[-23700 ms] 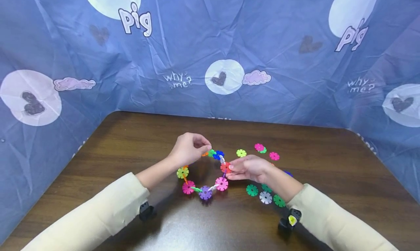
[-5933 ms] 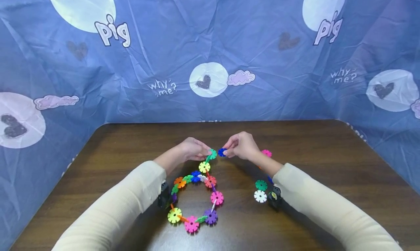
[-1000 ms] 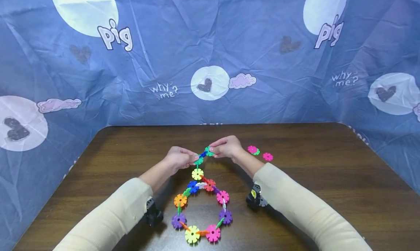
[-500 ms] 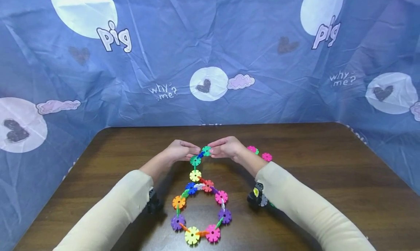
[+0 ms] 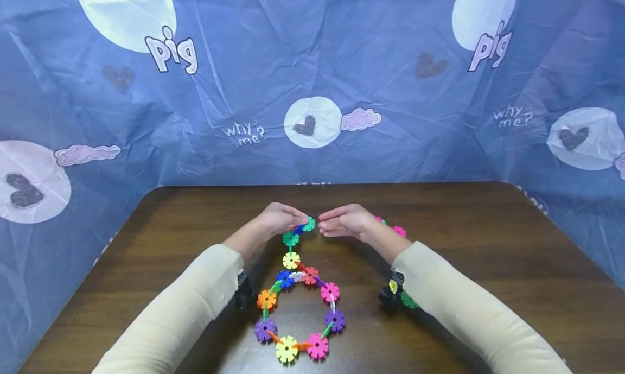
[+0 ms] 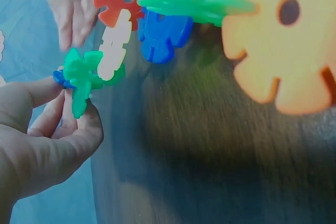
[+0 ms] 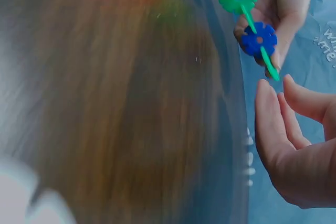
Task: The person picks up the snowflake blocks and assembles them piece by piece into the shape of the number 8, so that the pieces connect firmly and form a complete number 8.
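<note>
Slotted plastic snowflake discs are joined into a ring, with a chain rising from its far side: a yellow disc (image 5: 291, 260), a green disc (image 5: 291, 238), a blue disc (image 5: 299, 230) and an end green disc (image 5: 310, 223). My left hand (image 5: 278, 221) pinches the end green disc between thumb and fingers. In the right wrist view the blue disc (image 7: 259, 40) shows face-on, with the end green disc (image 7: 270, 65) edge-on beyond it. My right hand (image 5: 348, 222) is just right of the chain's end, thumb and fingers parted, holding nothing.
On the brown table (image 5: 195, 227) the ring's near side lies toward me, with a yellow disc (image 5: 286, 349) and a pink disc (image 5: 318, 346). Loose discs, including a pink one (image 5: 399, 231) and a green one (image 5: 409, 300), lie partly behind my right arm. A blue printed cloth (image 5: 234, 81) hangs behind.
Since earlier, the yellow, green, blue and end green discs have joined the ring. Within the last second my right hand has let go of the end disc and drawn right; my left hand has moved up to it.
</note>
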Demonstrator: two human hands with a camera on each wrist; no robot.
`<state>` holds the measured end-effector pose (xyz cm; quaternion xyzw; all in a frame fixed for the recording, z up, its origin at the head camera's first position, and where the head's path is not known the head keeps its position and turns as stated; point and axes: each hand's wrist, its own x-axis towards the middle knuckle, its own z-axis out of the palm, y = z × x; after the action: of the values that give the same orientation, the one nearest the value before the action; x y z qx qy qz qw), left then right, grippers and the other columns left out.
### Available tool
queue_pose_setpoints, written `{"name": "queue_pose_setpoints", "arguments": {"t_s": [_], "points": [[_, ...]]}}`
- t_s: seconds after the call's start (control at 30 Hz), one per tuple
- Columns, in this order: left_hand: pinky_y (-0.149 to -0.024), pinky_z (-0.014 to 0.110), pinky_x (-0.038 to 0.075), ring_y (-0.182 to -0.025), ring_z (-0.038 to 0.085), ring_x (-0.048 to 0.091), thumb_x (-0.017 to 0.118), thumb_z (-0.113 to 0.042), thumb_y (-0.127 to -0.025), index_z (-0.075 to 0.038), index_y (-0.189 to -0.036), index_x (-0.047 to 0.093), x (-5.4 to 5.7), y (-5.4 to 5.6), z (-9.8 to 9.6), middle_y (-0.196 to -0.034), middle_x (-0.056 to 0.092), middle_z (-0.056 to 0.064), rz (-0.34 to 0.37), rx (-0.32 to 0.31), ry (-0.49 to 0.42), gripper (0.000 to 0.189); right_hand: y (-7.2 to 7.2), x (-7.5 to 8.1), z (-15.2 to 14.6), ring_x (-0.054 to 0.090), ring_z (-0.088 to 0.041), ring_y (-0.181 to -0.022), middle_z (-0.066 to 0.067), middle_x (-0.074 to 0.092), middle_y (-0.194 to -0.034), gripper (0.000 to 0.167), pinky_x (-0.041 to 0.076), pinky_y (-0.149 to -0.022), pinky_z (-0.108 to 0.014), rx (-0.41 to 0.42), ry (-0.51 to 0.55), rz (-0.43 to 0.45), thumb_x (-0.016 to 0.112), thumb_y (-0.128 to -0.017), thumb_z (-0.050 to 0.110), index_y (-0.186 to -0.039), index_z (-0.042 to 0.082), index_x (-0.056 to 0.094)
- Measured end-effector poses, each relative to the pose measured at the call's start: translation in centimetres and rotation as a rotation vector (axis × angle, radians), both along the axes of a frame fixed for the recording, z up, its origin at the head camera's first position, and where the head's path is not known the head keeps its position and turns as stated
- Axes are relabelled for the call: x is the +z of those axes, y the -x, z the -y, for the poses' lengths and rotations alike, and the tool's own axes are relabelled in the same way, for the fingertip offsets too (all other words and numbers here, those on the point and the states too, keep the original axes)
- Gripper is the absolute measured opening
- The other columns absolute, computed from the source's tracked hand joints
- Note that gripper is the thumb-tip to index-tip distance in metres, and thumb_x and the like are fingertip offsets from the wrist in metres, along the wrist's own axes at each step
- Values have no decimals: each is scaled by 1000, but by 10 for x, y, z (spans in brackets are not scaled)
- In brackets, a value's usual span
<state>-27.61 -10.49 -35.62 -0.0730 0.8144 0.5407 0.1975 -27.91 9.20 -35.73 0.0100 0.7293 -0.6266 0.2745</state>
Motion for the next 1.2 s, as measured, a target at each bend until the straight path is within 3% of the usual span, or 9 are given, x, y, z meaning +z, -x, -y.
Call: {"name": "queue_pose_setpoints", "arguments": {"t_s": [0.1, 0.23, 0.5, 0.67, 0.77, 0.93, 1.2], "points": [[-59, 14, 46, -65, 3, 56, 69, -18, -89, -2, -111, 70, -1, -1, 1, -74, 65, -8, 8, 3, -17, 27, -9, 0, -18, 71, -16, -89, -22, 67, -118, 40, 54, -93, -39, 69, -58, -43, 64, -90, 3, -127, -9, 56], [-57, 13, 46, -61, 0, 55, 67, -15, -90, 2, -114, 67, -2, -2, 4, -70, 63, -10, 12, 6, -51, 29, -23, -2, -47, 70, -13, -87, -18, 71, -109, 41, 56, -89, -36, 166, -117, -101, 65, -89, 2, -125, -13, 55], [-58, 14, 45, -61, 0, 54, 67, -17, -90, 1, -114, 67, -3, -4, 9, -75, 64, -9, 3, -16, -29, 30, -56, -7, -95, 69, -7, -79, -16, 74, -96, 36, 58, -78, -27, 378, -255, -195, 75, -79, 3, -110, -12, 64], [-58, 13, 45, -61, 0, 54, 66, -17, -91, 1, -114, 67, -2, -5, 10, -76, 65, -8, 14, -6, -40, 30, -72, -6, -110, 64, -12, -77, -12, 70, -87, 34, 56, -73, -22, 509, -310, -312, 81, -70, 0, -100, -7, 68], [-57, 13, 44, -59, 0, 53, 67, -16, -90, 2, -114, 67, -3, -5, 10, -73, 64, -8, 13, 1, -48, 30, -80, -6, -111, 59, -10, -73, -6, 66, -80, 32, 54, -67, -19, 566, -380, -424, 85, -64, -1, -93, -1, 70], [-55, 13, 43, -56, 0, 51, 67, -15, -90, 3, -114, 66, -4, -6, 13, -68, 63, -10, 10, 0, -56, 30, -86, -5, -109, 54, -4, -66, -2, 62, -72, 29, 50, -60, -17, 601, -477, -566, 87, -60, 0, -83, 6, 71], [-57, 13, 44, -59, 0, 53, 66, -15, -91, 4, -113, 66, -4, -8, 14, -71, 64, -9, 2, 3, -57, 29, -79, -4, -106, 55, -3, -58, -4, 64, -66, 24, 48, -54, -17, 563, -464, -548, 86, -62, 1, -78, 3, 67]]}}
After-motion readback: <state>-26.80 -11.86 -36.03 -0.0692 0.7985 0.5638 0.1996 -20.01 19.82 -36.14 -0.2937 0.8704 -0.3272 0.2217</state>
